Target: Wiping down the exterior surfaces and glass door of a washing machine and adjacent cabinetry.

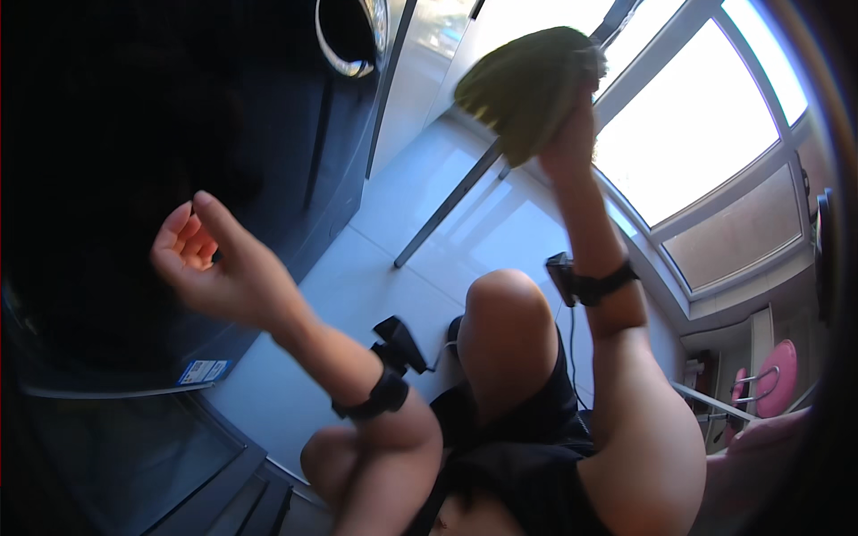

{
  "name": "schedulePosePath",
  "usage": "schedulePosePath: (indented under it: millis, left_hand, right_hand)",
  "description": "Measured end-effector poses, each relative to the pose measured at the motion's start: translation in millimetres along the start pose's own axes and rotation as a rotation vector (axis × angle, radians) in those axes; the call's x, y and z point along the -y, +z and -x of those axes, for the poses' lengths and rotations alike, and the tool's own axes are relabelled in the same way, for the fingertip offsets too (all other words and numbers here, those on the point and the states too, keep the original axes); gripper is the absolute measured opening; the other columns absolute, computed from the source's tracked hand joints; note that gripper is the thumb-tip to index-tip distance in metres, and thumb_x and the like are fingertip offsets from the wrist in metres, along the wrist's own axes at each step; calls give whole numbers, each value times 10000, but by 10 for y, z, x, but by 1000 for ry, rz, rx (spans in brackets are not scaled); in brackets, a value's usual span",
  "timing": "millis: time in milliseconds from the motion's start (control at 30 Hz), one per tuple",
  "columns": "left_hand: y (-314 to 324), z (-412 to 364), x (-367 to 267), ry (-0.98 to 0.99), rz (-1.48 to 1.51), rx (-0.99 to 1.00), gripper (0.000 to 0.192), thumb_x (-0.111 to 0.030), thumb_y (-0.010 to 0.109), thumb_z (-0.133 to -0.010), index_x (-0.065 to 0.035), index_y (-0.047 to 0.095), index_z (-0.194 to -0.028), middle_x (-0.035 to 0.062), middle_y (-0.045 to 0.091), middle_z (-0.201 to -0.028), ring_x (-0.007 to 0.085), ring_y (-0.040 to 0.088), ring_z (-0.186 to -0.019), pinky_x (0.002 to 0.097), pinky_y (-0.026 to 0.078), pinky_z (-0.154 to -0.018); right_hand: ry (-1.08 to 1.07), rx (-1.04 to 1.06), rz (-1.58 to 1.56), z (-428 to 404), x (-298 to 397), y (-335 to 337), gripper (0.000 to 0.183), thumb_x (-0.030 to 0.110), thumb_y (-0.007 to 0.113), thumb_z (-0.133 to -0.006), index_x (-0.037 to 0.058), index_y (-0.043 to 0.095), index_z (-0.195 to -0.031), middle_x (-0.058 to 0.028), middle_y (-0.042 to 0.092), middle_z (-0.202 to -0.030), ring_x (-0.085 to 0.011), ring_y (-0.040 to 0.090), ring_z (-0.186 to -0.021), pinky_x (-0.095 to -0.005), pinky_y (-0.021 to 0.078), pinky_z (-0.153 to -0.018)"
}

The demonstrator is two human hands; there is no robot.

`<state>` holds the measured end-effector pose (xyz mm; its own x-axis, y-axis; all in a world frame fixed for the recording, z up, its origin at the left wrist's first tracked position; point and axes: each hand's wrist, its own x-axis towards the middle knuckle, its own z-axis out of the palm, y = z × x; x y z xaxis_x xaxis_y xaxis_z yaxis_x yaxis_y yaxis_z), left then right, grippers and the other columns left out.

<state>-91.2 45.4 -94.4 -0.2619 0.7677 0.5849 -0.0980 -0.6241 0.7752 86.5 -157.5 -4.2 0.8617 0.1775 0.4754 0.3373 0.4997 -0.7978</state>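
Observation:
My right hand is raised at the upper right and grips a green cloth, which hangs in a blurred bundle to the left of the fingers. In front of the dark glossy front of an appliance is my left hand, its fingers curled loosely and the thumb up, with nothing in it. A gap between that hand and the dark surface cannot be judged. Each forearm wears a black strap with a small device.
A metal leg stands on the tiled floor ahead. Large windows line the right side. A pink chair is at the lower right. A glass-fronted unit lies at the lower left. The person's bent knee is below the hands.

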Motion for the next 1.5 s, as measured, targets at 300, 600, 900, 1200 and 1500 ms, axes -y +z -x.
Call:
schedulePosePath:
  millis: [300, 600, 900, 1200, 1500]
  left_hand:
    - [750, 333, -337, 63, 366, 87, 209, -148, 599, -820, -15, 499, -946, 111, 555, -798, 144, 577, -658, 214, 492, -617]
    - [1079, 2054, -305, -342, 262, 949, 120, -148, 517, -834, -35, 555, -825, 141, 606, -675, 291, 611, -616, 371, 479, -565]
    - [655, 3183, 438, -105, -70, 2492, 495, -396, 545, -793, 34, 558, -1037, 235, 632, -904, 389, 603, -862, 426, 477, -762]
    - [1262, 3127, 219, -891, -274, 2746, 382, -321, 537, -864, -27, 538, -1107, 96, 591, -965, 156, 585, -820, 288, 528, -632]
    - [1785, 2190, 4, -1267, -161, 2481, 403, -350, 490, -914, -66, 501, -1200, 85, 587, -1162, 169, 605, -1010, 300, 502, -744]
  right_hand:
    - [-85, -191, 358, 131, 873, -802, 516, 496, 392, -918, 76, 388, -1216, -91, 471, -1150, -225, 505, -1064, -353, 433, -920]
    - [120, -339, 201, -160, -86, -1768, 519, 497, 425, -905, 97, 394, -1233, -105, 481, -1126, -243, 506, -1041, -396, 446, -900]
    - [350, -364, -72, -1026, -1241, -2369, 387, 370, 373, -949, 93, 418, -1216, -101, 523, -1110, -253, 543, -993, -408, 469, -850]
    - [79, -11, 25, -2369, -2230, -1906, 308, 329, 414, -952, 73, 460, -1118, -60, 513, -938, -157, 524, -821, -309, 464, -699]
    - [-847, 363, 755, -2704, -2870, -1231, 656, 449, 385, -878, 33, 275, -1373, -236, 113, -1456, -415, -9, -1355, -552, -36, -1058]
